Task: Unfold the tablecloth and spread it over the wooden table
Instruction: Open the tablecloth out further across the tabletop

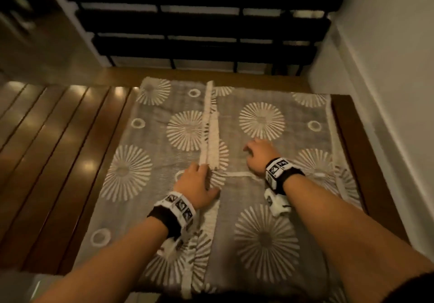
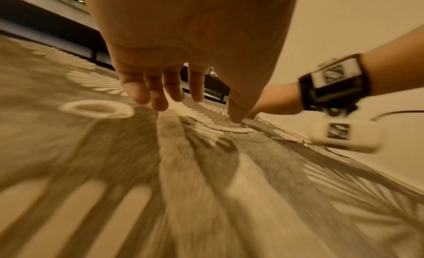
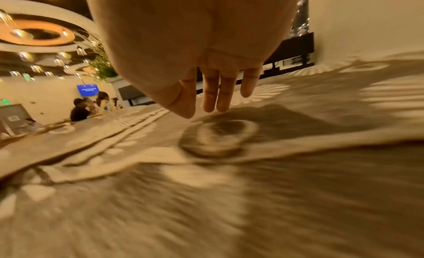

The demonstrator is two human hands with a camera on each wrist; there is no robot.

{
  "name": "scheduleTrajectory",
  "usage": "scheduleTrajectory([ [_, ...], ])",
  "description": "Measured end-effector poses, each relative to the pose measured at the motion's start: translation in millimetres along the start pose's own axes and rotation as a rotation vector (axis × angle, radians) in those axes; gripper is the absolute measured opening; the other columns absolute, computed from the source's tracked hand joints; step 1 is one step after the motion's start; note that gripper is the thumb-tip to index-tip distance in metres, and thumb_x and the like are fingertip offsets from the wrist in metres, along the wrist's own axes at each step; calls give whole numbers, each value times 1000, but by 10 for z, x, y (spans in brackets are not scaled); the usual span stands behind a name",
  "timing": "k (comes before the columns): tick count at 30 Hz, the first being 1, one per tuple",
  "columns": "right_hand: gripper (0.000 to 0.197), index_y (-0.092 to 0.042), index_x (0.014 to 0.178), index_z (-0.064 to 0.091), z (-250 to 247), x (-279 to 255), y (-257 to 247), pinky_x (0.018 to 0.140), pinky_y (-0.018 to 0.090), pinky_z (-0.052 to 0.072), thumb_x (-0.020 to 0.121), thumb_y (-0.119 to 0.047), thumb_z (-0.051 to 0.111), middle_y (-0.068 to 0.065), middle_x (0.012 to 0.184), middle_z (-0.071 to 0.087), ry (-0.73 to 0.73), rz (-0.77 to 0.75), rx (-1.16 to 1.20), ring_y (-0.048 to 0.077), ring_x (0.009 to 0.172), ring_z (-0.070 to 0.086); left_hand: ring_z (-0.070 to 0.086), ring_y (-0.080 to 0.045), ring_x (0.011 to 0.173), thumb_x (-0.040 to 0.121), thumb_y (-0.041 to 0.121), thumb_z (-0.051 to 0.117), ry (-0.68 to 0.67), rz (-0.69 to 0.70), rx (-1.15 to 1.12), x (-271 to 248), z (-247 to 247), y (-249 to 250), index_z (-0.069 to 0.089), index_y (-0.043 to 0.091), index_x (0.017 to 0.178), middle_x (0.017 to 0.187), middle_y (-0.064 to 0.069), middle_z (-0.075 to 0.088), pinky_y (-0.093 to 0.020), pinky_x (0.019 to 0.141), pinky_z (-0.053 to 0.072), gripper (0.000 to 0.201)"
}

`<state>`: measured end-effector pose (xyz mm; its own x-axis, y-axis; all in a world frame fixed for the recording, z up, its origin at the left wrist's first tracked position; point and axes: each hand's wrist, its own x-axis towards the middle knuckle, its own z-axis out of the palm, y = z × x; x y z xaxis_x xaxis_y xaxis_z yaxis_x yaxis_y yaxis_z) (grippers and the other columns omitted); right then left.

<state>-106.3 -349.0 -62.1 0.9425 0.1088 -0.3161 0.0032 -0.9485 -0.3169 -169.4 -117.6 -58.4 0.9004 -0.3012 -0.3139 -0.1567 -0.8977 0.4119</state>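
1. Both forearms reach out over the tablecloth [image 1: 265,239], grey with pale sunbursts and rings, partly unfolded on the wooden table [image 1: 58,152].
2. Left hand [image 1: 196,186] lies low on the cloth beside a white hem strip [image 1: 209,124], fingers [image 2: 158,91] relaxed and pointing down, gripping nothing.
3. Right hand [image 1: 258,156] is just beside it, fingers [image 3: 214,91] straight, hanging over the fabric, holding nothing.
4. Beyond the table's far edge, dark slatted railing [image 1: 199,20]; a white wall [image 1: 399,67] stands on the right.
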Motion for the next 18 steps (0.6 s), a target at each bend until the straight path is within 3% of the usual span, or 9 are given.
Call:
scheduleTrajectory([
  [4, 38, -13, 127, 53, 61, 503, -676, 96, 39, 45, 90, -20, 49, 14, 127, 53, -91, -59, 146, 34, 114, 54, 38, -28, 117, 52, 83, 54, -56, -92, 60, -472, 144, -274, 28, 31, 138, 128, -5, 39, -43, 99, 42, 104],
  [6, 56, -15, 137, 42, 62, 728, -970, 97, 43, 47, 88, -41, 52, 15, 135, 49, -83, 5, 218, 36, 118, 53, 35, -30, 116, 49, 85, 54, -98, -81, 134, -515, 175, -337, 21, 35, 141, 130, -6, 37, -45, 97, 42, 110],
  [8, 90, -19, 145, 27, 83, 900, -1193, 100, 50, 45, 75, -69, 52, 15, 146, 40, -45, 139, 310, 39, 125, 48, 35, -33, 115, 51, 80, 61, -120, -73, 151, -479, 186, -324, 17, 38, 140, 130, -8, 35, -48, 93, 44, 108],
  [9, 101, -22, 148, 21, 93, 966, -1280, 104, 51, 41, 69, -75, 55, 15, 151, 33, -20, 202, 359, 40, 131, 42, 34, -34, 116, 52, 77, 64, -135, -89, 147, -457, 190, -299, 15, 39, 140, 132, -9, 33, -50, 91, 45, 108],
  [13, 110, -27, 149, 11, 106, 1114, -1464, 110, 50, 32, 63, -65, 69, 17, 155, 14, 53, 388, 366, 42, 138, 25, 22, -42, 131, 54, 77, 63, -202, -175, 147, -524, 224, -149, 6, 42, 142, 148, -11, 19, -59, 97, 36, 110],
  [15, 107, -25, 149, 10, 123, 1182, -1512, 109, 49, 33, 68, -55, 73, 19, 153, 16, 52, 389, 341, 42, 137, 27, 10, -45, 139, 57, 78, 61, -232, -197, 167, -610, 276, -79, 1, 43, 143, 155, -11, 9, -64, 103, 25, 112],
  [17, 105, -25, 151, 0, 147, 1276, -1562, 108, 48, 37, 77, -40, 73, 19, 154, 21, -24, 368, 400, 39, 135, 36, 0, -46, 141, 64, 66, 66, -255, -215, 172, -661, 326, -25, 0, 43, 142, 157, -10, 0, -67, 107, 15, 105],
  [18, 105, -25, 150, -9, 148, 1320, -1572, 106, 48, 41, 81, -33, 69, 18, 153, 27, -75, 367, 435, 37, 131, 42, 1, -47, 141, 67, 57, 69, -241, -217, 159, -670, 329, -12, 3, 43, 141, 157, -10, 2, -66, 108, 16, 100],
])
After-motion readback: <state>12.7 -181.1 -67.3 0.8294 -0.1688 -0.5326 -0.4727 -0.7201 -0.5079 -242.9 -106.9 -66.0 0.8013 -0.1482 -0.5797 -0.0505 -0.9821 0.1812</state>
